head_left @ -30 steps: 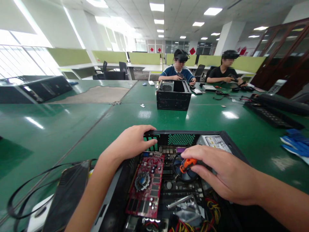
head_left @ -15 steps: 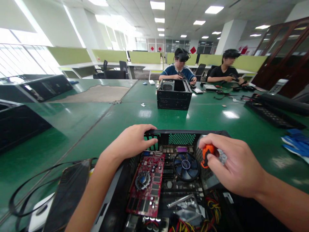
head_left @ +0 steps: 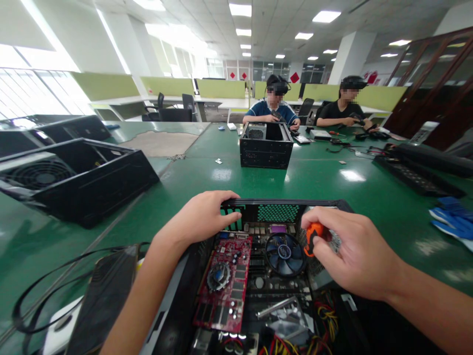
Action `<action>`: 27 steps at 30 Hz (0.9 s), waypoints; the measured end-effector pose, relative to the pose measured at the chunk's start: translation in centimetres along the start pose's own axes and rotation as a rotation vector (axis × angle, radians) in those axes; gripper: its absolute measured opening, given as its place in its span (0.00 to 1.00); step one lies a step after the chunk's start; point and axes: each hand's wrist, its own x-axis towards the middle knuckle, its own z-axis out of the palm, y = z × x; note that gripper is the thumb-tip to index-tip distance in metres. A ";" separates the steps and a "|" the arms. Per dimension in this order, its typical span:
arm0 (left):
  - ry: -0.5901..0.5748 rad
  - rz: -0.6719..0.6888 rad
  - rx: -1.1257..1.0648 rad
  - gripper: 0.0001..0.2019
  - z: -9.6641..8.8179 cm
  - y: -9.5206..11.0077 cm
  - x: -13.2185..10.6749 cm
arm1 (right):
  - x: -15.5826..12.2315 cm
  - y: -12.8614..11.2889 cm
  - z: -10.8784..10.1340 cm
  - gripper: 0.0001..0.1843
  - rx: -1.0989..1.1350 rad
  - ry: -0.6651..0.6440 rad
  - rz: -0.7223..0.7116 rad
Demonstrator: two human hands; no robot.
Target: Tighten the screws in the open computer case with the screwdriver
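In front of me lies an opened computer case, its inside facing up. My left hand grips its far rim, the fingers over the edge and the thumb stretched inside. In my right hand is a screwdriver with an orange and black handle, closed in the fingers above the case's right rear corner; its shaft and tip are hidden. A red graphics card sits on the left inside the case. Beside it are a cooling fan, bundled cables and silvery metal parts.
On the green table, another black case lies tilted at the left, and a smaller one stands ahead. Blue gloves lie to the right. Two people sit across the table. A cable loops at lower left.
The tilted black case at the left has shifted to the right, further into view. My right hand with the screwdriver has moved slightly left. My left hand stays on the rim.
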 end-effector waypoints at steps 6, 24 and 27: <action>0.004 0.001 0.005 0.23 0.0 -0.1 0.0 | -0.1 0.0 0.1 0.12 -0.008 -0.004 0.007; 0.003 -0.004 0.011 0.23 0.2 -0.3 0.0 | -0.2 -0.3 0.4 0.07 -0.050 -0.024 0.073; 0.012 -0.007 0.019 0.24 0.2 -0.3 0.0 | -0.2 -0.3 0.2 0.11 -0.012 -0.010 0.041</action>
